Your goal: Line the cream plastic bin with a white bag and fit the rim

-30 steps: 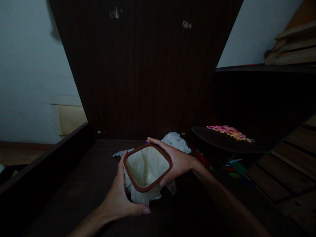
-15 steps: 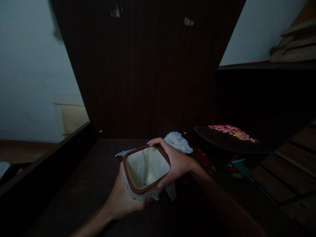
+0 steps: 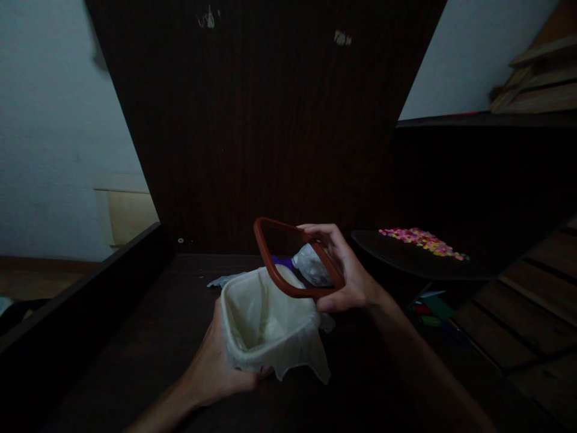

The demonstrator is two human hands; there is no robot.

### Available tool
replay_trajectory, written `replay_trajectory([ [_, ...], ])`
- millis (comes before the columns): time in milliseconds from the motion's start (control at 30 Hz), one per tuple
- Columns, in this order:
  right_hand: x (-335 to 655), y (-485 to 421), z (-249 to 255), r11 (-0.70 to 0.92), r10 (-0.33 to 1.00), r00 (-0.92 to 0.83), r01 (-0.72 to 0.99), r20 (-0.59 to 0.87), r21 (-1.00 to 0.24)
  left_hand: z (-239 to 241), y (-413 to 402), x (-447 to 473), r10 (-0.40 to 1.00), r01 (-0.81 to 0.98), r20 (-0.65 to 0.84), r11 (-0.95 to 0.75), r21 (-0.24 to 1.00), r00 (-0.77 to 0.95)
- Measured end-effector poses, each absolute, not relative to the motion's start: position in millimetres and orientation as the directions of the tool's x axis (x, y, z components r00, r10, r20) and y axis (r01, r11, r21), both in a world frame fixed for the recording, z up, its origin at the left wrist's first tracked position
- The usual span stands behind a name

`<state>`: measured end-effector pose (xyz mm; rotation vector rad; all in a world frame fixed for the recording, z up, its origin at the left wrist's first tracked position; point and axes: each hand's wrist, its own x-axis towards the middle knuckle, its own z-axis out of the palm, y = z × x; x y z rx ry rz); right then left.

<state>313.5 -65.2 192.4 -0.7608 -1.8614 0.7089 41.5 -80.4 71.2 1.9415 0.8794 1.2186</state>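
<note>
My left hand (image 3: 214,364) is wrapped round the left side and underside of a small white bin (image 3: 229,334). A thin whitish plastic bag (image 3: 302,352) lines the bin and hangs over its near right edge. My right hand (image 3: 345,273) grips the right side of a brown rim frame (image 3: 265,252), a rounded square ring. The frame is tilted above the bin's far right edge; whether they touch I cannot tell. Behind the frame, partly seen through it, lies a crumpled whitish plastic bag (image 3: 311,264) beside something purple (image 3: 283,262).
A dark wooden panel (image 3: 270,120) rises behind the dark surface (image 3: 135,337). Pink and yellow small pieces (image 3: 424,240) lie on a curved shelf (image 3: 383,255) at right. A raised dark edge (image 3: 81,285) runs along the left. Wooden slats (image 3: 509,331) show at far right.
My right hand has lifted the brown rim frame off the bin's top, up and to the right. The bag's folded edge now shows over the bin's rim. My left hand still holds the bin.
</note>
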Motion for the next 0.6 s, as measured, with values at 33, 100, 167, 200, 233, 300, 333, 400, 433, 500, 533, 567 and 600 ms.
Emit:
replay_trajectory([
  [33,319,-70,192,0.616,0.777,-0.333,0.232,0.534,-0.753,70,-81,39,0.817,0.190,0.459,-0.542,0.819,0.349],
  [100,332,-79,185,0.558,0.823,-0.325,0.309,0.466,-0.770,67,-80,33,0.815,0.192,0.435,-0.531,0.826,0.382],
  [167,347,-90,173,0.480,0.872,-0.302,0.369,0.385,-0.796,65,-80,26,0.809,0.198,0.423,-0.531,0.824,0.409],
  [200,355,-95,166,0.438,0.894,-0.285,0.393,0.345,-0.809,64,-79,22,0.804,0.200,0.428,-0.539,0.819,0.413],
  [233,364,-101,159,0.405,0.911,-0.264,0.413,0.318,-0.816,64,-78,19,0.799,0.201,0.439,-0.549,0.811,0.410],
  [300,380,-113,144,0.349,0.933,-0.246,0.457,0.261,-0.818,65,-76,13,0.785,0.197,0.470,-0.576,0.793,0.403],
  [333,388,-120,138,0.320,0.942,-0.245,0.459,0.228,-0.829,66,-74,10,0.780,0.194,0.481,-0.586,0.787,0.401],
  [400,399,-133,124,0.273,0.956,-0.240,0.518,0.168,-0.811,68,-72,4,0.769,0.181,0.495,-0.598,0.781,0.406],
  [433,404,-139,118,0.267,0.959,-0.235,0.559,0.159,-0.785,69,-71,1,0.764,0.172,0.496,-0.600,0.781,0.413],
  [500,409,-149,106,0.272,0.960,-0.225,0.627,0.165,-0.730,73,-70,-4,0.756,0.164,0.502,-0.608,0.777,0.420],
  [533,411,-153,100,0.273,0.961,-0.224,0.650,0.164,-0.709,75,-69,-6,0.748,0.165,0.508,-0.616,0.770,0.427],
  [567,412,-156,94,0.267,0.962,-0.223,0.668,0.155,-0.694,77,-69,-8,0.744,0.171,0.510,-0.622,0.764,0.431],
  [600,412,-159,89,0.256,0.965,-0.223,0.685,0.138,-0.682,80,-70,-9,0.747,0.182,0.507,-0.622,0.762,0.431],
])
